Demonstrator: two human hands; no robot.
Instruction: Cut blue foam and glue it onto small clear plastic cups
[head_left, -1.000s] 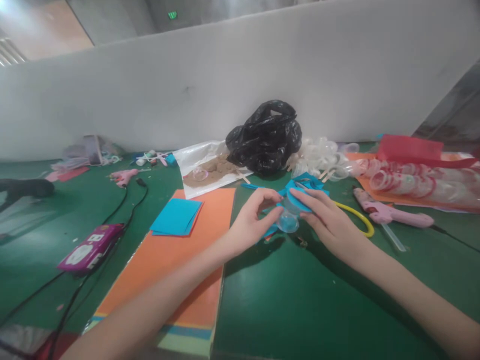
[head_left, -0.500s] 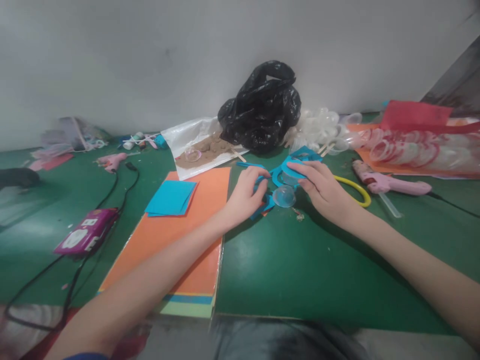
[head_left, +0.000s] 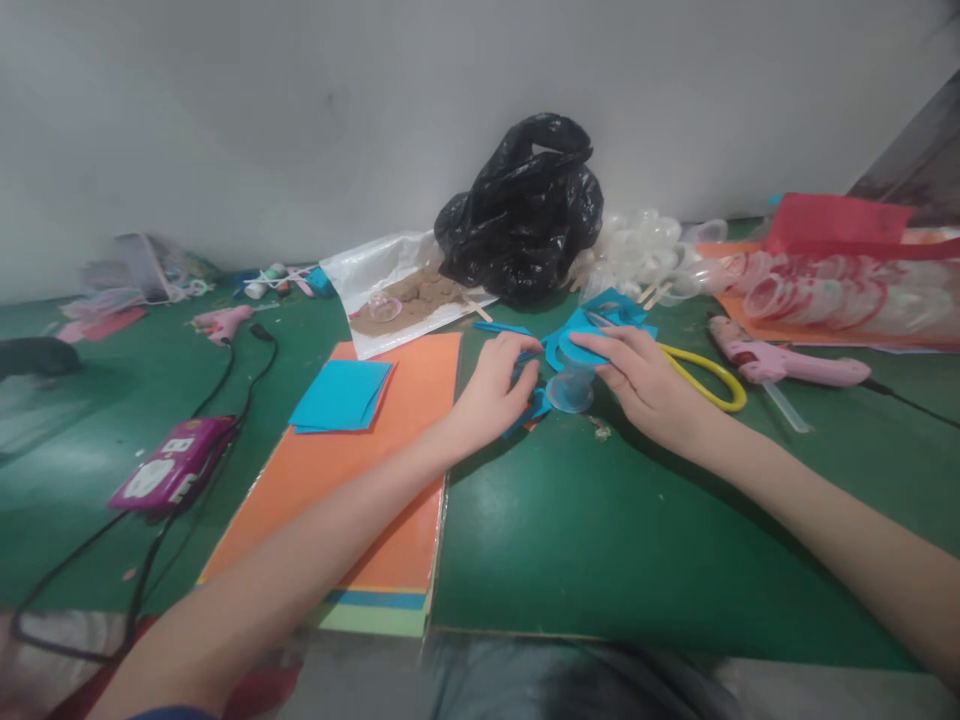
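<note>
My right hand [head_left: 651, 388] pinches a round blue paper piece [head_left: 583, 350] between thumb and fingers. Just below that piece stands a small clear plastic cup [head_left: 570, 390], close to the right fingertips; whether the two touch, I cannot tell. My left hand [head_left: 501, 385] rests to the cup's left, fingers curved and thumb apart, over blue paper scraps [head_left: 538, 405]. Behind the right fingers lie cut blue paper sheets [head_left: 611, 305] and yellow-handled scissors [head_left: 709, 375], the blades partly hidden.
Blue paper squares [head_left: 341, 395] lie on an orange paper stack [head_left: 360, 510] at left. Pink glue guns [head_left: 802, 365] with cords lie on both sides. Farther back are a black plastic bag [head_left: 525, 220], brown granular material [head_left: 420, 300] on a white sheet, and rows of plastic cups [head_left: 825, 285].
The round blue paper piece in my right hand has shifted slightly left and down toward the clear cup. My left hand has barely moved.
</note>
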